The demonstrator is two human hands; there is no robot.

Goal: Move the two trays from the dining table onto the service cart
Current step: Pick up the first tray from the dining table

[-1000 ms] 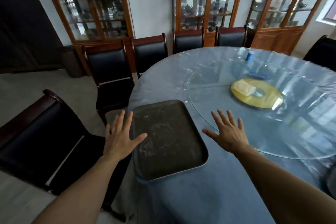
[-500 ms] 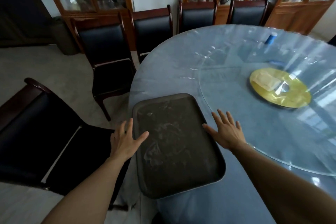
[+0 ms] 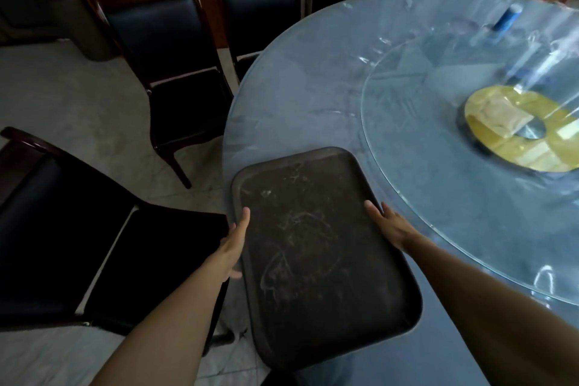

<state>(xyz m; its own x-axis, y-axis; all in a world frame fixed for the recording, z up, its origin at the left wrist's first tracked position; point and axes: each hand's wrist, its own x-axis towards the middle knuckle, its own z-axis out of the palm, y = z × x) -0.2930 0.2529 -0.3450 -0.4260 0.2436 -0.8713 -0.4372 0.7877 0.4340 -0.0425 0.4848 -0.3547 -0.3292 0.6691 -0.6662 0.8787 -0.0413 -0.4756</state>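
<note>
**Op:** Round counter (image 3: pixel 297 97) under blue cloth and clear film fills my view, dark chairs (image 3: pixel 175 50) ringed from nine to twelve o'clock, a glass turntable (image 3: pixel 438 197) at two o'clock. One dark tray (image 3: pixel 313 244) lies at the counter's near edge, dead centre, its near left corner hanging past the rim.

**Spotter:** Your grip?

**Op:** My left hand (image 3: pixel 233 244) sits at the tray's nine o'clock edge, thumb on top of the rim, fingers apparently under where I can't see them. My right hand (image 3: pixel 387 226) is at three o'clock, thumb over the rim, fingers spread flat along the outside. I read both as taking hold, not yet lifting.

**Spotter:** How will it handle?

**Op:** I judge it rigid, light, empty, scuffed plastic. The film beneath looks slick, so it may slide before it rises. Long edges at mid-length are the right hold; keeps it level.

**Spotter:** Second tray? Cart?

**Op:** Neither is in view.
</note>
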